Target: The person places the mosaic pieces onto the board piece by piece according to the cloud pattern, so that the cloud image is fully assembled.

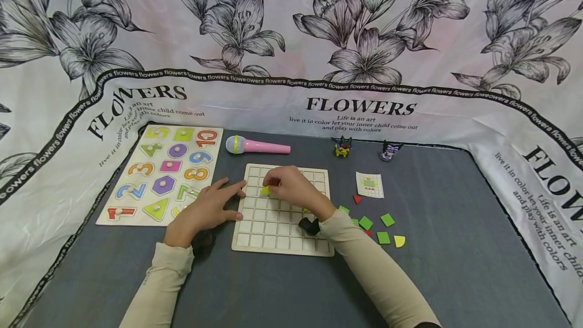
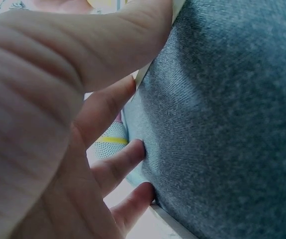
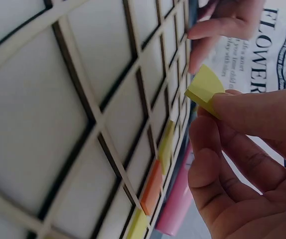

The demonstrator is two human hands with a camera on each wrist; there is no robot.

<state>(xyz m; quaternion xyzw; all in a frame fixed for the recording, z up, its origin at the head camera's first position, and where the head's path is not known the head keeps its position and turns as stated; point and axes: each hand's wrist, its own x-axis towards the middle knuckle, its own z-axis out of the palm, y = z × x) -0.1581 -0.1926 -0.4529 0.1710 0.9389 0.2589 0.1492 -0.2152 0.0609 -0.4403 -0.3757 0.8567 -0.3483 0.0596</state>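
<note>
My right hand [image 1: 293,186] is over the wooden grid board [image 1: 282,244], pinching a yellow tile [image 3: 205,87] with a curved edge between thumb and fingers. On the board, the right wrist view shows an orange tile [image 3: 151,186] set in a cell between two yellow ones; my right hand hides most of them in the head view. With fingers spread and fairly straight, my left hand [image 1: 205,211] touches the board's left edge. The left wrist view shows its thumb [image 2: 128,40] at that pale edge and other fingertips on the grey cloth.
A number-and-shape puzzle board [image 1: 170,166] lies at left. Behind the grid are a pink toy microphone [image 1: 266,146] and two small figures [image 1: 342,147]. At right lie a pattern card [image 1: 370,185], several green tiles [image 1: 387,219], red pieces [image 1: 357,199] and a yellow rounded piece [image 1: 399,241].
</note>
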